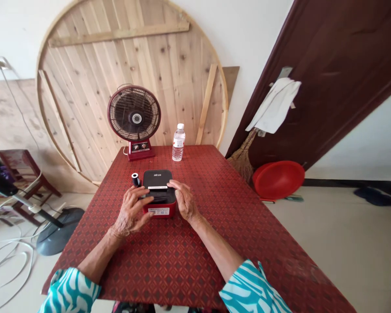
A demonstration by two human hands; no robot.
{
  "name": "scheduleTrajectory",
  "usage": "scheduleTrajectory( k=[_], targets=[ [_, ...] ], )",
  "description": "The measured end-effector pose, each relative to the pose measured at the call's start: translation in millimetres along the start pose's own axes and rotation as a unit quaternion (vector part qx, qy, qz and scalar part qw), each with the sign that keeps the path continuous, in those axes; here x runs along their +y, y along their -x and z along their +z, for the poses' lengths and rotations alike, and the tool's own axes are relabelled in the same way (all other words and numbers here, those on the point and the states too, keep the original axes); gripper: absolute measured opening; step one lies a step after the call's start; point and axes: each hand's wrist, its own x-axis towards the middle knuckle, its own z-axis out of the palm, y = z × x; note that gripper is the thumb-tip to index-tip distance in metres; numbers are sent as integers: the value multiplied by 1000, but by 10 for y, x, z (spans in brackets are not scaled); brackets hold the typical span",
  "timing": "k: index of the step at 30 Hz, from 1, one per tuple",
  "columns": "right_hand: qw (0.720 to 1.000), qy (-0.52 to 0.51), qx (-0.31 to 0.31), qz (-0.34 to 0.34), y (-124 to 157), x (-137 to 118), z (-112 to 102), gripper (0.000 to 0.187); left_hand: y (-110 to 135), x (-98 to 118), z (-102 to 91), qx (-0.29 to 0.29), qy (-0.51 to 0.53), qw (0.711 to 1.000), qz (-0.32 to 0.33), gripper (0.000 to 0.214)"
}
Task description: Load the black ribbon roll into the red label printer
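Note:
A small receipt printer (157, 179) with a black top and a red base sits on the patterned red table. A narrow white paper strip (157, 188) shows across its middle. My left hand (132, 211) is open, its spread fingers reaching over the printer's left side. On the other side, my right hand (184, 201) has its fingers stretched out, the tips at the printer's right edge near the end of the strip. Just behind my left hand stands a small dark roll (135, 179) with a white end, touched by neither hand.
A red desk fan (135, 117) and a water bottle (178, 142) stand at the back of the table (195, 256). Behind leans a large round wooden tabletop (176, 65). On the floor at right are a red basin (278, 179) and a straw broom (243, 158); at left, a chair (22, 174).

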Motion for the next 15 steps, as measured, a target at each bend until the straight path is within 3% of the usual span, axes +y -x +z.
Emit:
scheduleTrajectory(
  k=[4,9,11,13,15],
  targets=[
    [1000,-8,21,-10,18,-1,50,40,-24,-133,-23,36,-13,995,-89,40],
    [995,-69,55,42,54,-69,122,42,28,-218,37,-19,-20,995,-99,33],
    [988,-96,87,84,74,-71,158,44,56,-216,49,-17,23,993,-116,34],
    [975,-116,141,130,110,-21,200,47,58,-202,46,11,106,979,-174,36],
    [959,-137,175,175,163,76,246,49,25,-188,41,53,212,935,-279,41]
  ],
)
